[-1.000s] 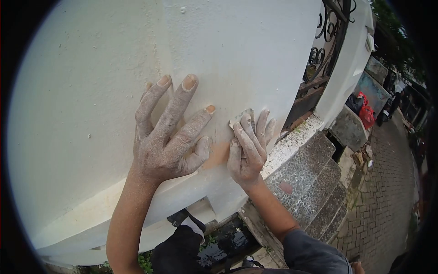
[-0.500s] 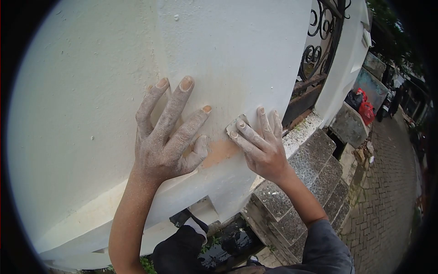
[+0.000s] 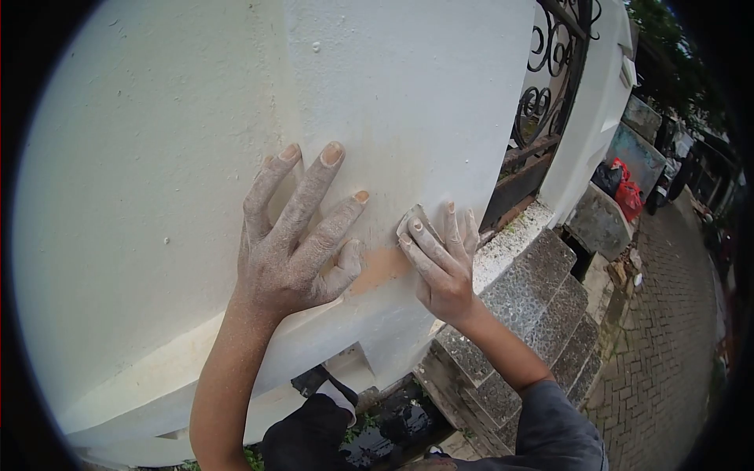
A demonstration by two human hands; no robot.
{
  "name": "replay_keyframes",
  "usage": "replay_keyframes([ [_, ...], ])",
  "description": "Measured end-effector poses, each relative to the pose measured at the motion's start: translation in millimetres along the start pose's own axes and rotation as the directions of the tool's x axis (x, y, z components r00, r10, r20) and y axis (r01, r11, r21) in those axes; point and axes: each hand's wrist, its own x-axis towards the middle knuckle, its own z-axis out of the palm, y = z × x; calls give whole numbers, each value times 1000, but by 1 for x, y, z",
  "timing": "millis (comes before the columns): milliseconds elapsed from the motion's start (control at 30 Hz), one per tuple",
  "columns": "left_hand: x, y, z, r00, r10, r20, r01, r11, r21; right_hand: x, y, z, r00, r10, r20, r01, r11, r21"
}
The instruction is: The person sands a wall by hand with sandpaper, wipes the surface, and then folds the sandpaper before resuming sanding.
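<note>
Dusted with pale powder, my left hand [image 3: 290, 243] leans on the white wall [image 3: 188, 157] with its fingers spread, and nothing is in it. To the right, my right hand [image 3: 444, 271], dusty too, presses a small folded piece of sandpaper [image 3: 415, 218] against the wall under its fingers. Part of the sandpaper is hidden beneath the fingertips. Between the two hands, low on the wall, shows a bare orange-tan patch [image 3: 385, 268]. Faint brownish smears run up the wall above it.
A black scrollwork metal gate [image 3: 542, 102] stands right of the wall. Below are stone-tiled steps [image 3: 542, 294] and a ditch with dark water [image 3: 393, 428], near my foot. Red and black bags [image 3: 628, 196] lie by a concrete block beside the paved lane [image 3: 660, 345].
My right wrist has swung slightly left and down, and the sandpaper sits slightly lower in view. My left hand keeps its place on the wall while the view shifts a little.
</note>
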Motion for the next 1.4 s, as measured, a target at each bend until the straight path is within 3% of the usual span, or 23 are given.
replay_keyframes([
  [200,0,3,-1,996,-84,-10,83,996,-32,-4,-26,33,944,240,-226,-193,958,213],
  [500,-1,2,1,997,-75,-14,74,997,-36,-2,5,20,986,1,-169,22,991,135],
  [700,0,3,1,997,-76,-24,75,997,-30,1,-17,42,955,161,-248,-123,979,163],
  [800,-1,2,2,997,-75,-26,74,997,-14,65,-21,16,936,180,-302,-146,980,133],
  [867,-1,3,3,996,-84,-30,84,996,-8,62,-22,18,934,212,-287,-168,971,170],
  [1033,-2,3,3,996,-89,-23,89,996,-28,-5,-29,45,965,158,-209,-118,975,189],
  [1167,1,4,3,995,-95,-21,95,995,2,52,-10,17,958,117,-261,-94,990,101],
  [1233,2,3,2,996,-83,-29,84,996,9,67,-18,13,933,197,-301,-147,973,180],
  [1367,-1,2,4,997,-69,-26,69,998,4,-28,-29,46,961,231,-155,-191,953,237],
  [1400,0,1,4,998,-63,-28,63,998,6,-22,-24,45,966,198,-169,-162,966,204],
])
